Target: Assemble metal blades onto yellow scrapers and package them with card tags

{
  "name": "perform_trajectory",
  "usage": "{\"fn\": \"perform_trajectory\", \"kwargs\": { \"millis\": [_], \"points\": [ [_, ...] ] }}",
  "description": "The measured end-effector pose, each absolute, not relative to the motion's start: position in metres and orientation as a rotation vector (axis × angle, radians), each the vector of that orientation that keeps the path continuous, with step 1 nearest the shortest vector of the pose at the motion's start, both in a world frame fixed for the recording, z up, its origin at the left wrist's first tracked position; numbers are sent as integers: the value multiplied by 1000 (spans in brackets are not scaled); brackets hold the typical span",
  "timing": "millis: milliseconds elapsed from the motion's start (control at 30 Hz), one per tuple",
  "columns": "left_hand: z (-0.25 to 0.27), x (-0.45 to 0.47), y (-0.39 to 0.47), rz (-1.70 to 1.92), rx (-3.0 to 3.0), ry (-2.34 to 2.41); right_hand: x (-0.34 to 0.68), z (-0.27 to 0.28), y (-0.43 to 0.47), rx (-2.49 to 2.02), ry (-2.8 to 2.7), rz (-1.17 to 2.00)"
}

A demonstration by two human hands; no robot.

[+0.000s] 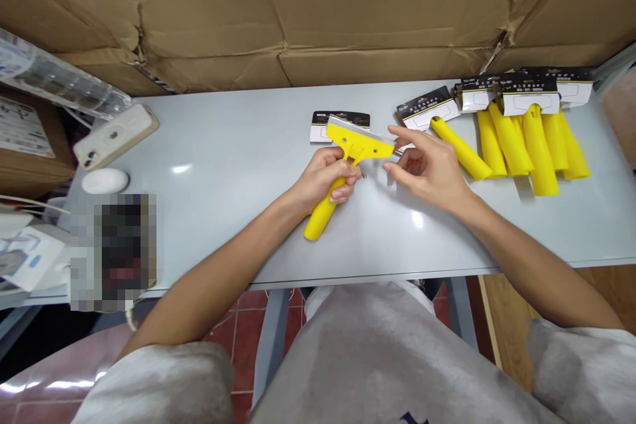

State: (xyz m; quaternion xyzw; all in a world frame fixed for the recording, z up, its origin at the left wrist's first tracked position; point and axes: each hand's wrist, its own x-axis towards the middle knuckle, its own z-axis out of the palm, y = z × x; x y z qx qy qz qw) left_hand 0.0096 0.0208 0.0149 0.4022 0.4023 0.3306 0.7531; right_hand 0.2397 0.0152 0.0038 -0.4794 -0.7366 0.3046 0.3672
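My left hand [328, 179] is closed around the neck of a yellow scraper [322, 215], its wide head tilted up and to the right. A metal blade [358, 128] lies along the head's far edge, and two screws show on its face. My right hand [432, 169] is at the head's right end, index finger and thumb apart. Its other fingers curl in by a thin shiny piece [398, 153], too small to name. Behind the scraper, a black-and-white card [318, 134] lies on the table. A tiny dark bit [364, 176] shows beside my left fingers.
Several yellow handles [541, 152] with black-and-white card sleeves [529, 103] lie at the right. A phone [116, 137], a white oval case [105, 181] and a blurred-out object [119, 245] are at the left. Cardboard [298, 13] stands along the back of the white table [213, 212].
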Motion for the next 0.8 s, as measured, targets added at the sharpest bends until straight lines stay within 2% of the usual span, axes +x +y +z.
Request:
{"fn": "perform_trajectory", "kwargs": {
  "millis": [433, 800],
  "points": [
    [12, 13, 22, 846, 837, 939, 251, 14, 18, -1489, -2499, 380],
    [17, 16, 19, 820, 906, 965, 250, 8, 17, -1510, -2486, 348]
  ]
}}
